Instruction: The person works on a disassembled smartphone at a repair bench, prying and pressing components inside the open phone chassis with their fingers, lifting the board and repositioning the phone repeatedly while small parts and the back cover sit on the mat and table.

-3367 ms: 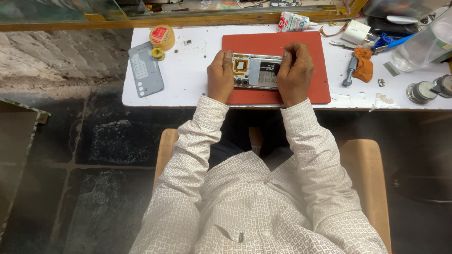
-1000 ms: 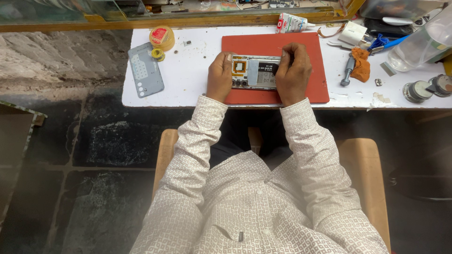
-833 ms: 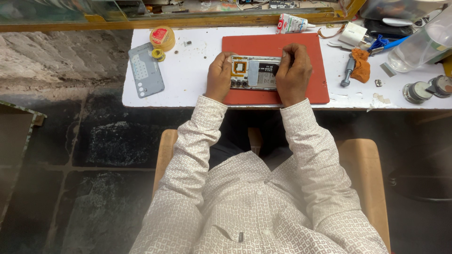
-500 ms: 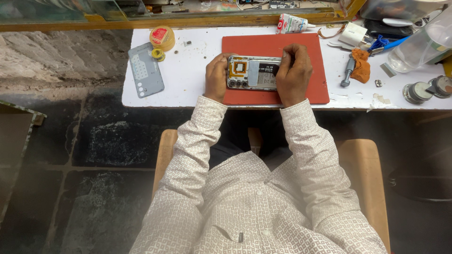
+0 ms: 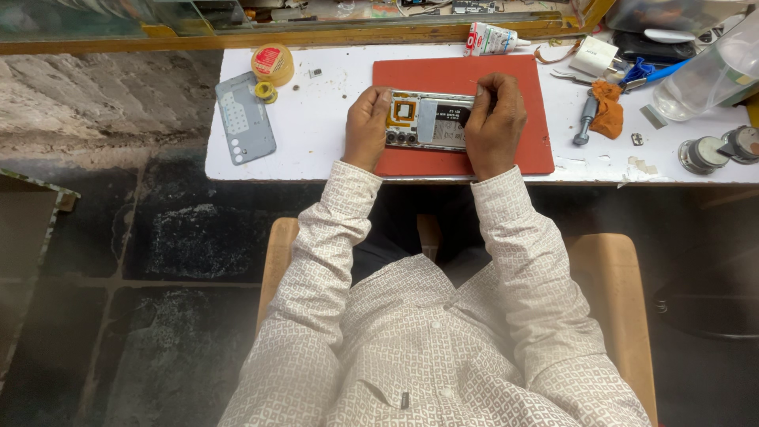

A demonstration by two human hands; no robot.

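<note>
An opened phone [image 5: 427,120] with its inner parts showing lies on a red mat [image 5: 522,150] on the white table [image 5: 316,134]. My left hand [image 5: 366,125] holds the phone's left end, thumb on its top edge. My right hand [image 5: 494,119] rests on the phone's right end with the fingers curled and pinched together over it; a thin tool may be between the fingertips, but it is too small to tell. Both sleeves are white with a small pattern.
A grey phone back cover [image 5: 245,119] lies at the table's left, with a yellow round tin [image 5: 272,63] and a small tape roll [image 5: 266,92] behind it. A glue tube [image 5: 492,38], screwdriver with orange cloth [image 5: 601,111], clear bottle [image 5: 708,71] and two small jars [image 5: 715,150] lie to the right.
The view has shifted slightly. Both hands stay on the phone; the right hand's fingers have worked a little at its right end.
</note>
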